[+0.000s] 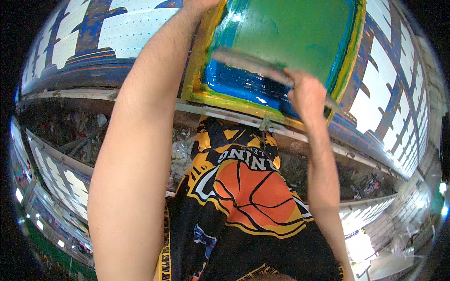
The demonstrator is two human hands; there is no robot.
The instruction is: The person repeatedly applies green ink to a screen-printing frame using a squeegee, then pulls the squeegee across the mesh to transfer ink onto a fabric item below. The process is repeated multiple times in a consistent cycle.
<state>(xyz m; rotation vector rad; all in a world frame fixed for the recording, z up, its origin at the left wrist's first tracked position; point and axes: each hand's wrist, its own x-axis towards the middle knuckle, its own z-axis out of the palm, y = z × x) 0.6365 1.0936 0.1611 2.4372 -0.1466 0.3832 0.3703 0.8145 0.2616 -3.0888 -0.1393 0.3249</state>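
Note:
A screen-printing frame (197, 83) with yellow-stained edges lies in front of me. Its green mesh (286, 33) is bordered by blue ink, which pools thickly along the near end. My right hand (307, 93) is closed round a long squeegee (248, 63), slightly blurred, that spans the mesh above the blue ink. My left arm stretches along the frame's left side to its far part. Only a part of my left hand (200, 3) shows at the top edge of the picture, beside the frame, with its fingers hidden.
White cut pieces, some dotted, lie in rows on the long blue-stained table (101, 61) to both sides of the frame. A metal rail (225, 114) with a small clamp (267, 124) runs along its near edge. Another table with white pieces (61, 175) stands behind at left.

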